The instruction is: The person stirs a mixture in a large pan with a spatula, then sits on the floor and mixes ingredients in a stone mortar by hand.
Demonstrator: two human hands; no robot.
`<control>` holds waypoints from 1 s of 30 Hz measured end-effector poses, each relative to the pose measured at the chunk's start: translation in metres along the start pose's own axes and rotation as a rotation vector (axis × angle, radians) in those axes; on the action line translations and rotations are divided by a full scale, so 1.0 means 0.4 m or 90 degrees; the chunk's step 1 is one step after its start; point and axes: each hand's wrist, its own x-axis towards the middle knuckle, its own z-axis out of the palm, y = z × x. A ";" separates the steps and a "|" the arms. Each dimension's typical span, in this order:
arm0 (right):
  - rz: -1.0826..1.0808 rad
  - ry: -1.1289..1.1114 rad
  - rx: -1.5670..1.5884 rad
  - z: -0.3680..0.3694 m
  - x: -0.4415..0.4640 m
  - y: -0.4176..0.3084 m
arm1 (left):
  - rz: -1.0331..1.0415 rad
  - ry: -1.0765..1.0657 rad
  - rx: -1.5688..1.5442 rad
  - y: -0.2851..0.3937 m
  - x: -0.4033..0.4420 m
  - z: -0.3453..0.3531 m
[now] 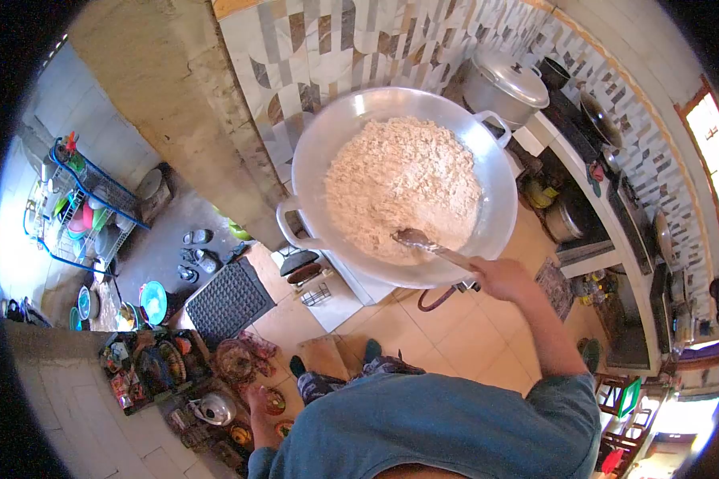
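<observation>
A wide silver wok [307,152] with two loop handles holds a large heap of pale, crumbly food [399,176], whose kind I cannot make out. My right hand [499,279] is closed around the handle of a metal cooking spoon [414,237] at the wok's near right rim. The spoon's head rests in the near edge of the heap. Down at my left side hangs my left hand [257,399], close to a low shelf with small bowls. It is small in the view, so its fingers do not show clearly.
Beneath the wok is a white-topped stove [359,279]. A lidded pot [507,84] stands behind on the right, beside a dark counter. At left are a blue dish rack [96,188], a black mat [230,305], sandals [200,257] and a kettle [216,408].
</observation>
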 end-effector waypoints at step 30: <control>-0.038 0.133 0.242 0.331 0.115 0.369 | -0.067 0.135 -0.134 -0.278 -0.079 0.042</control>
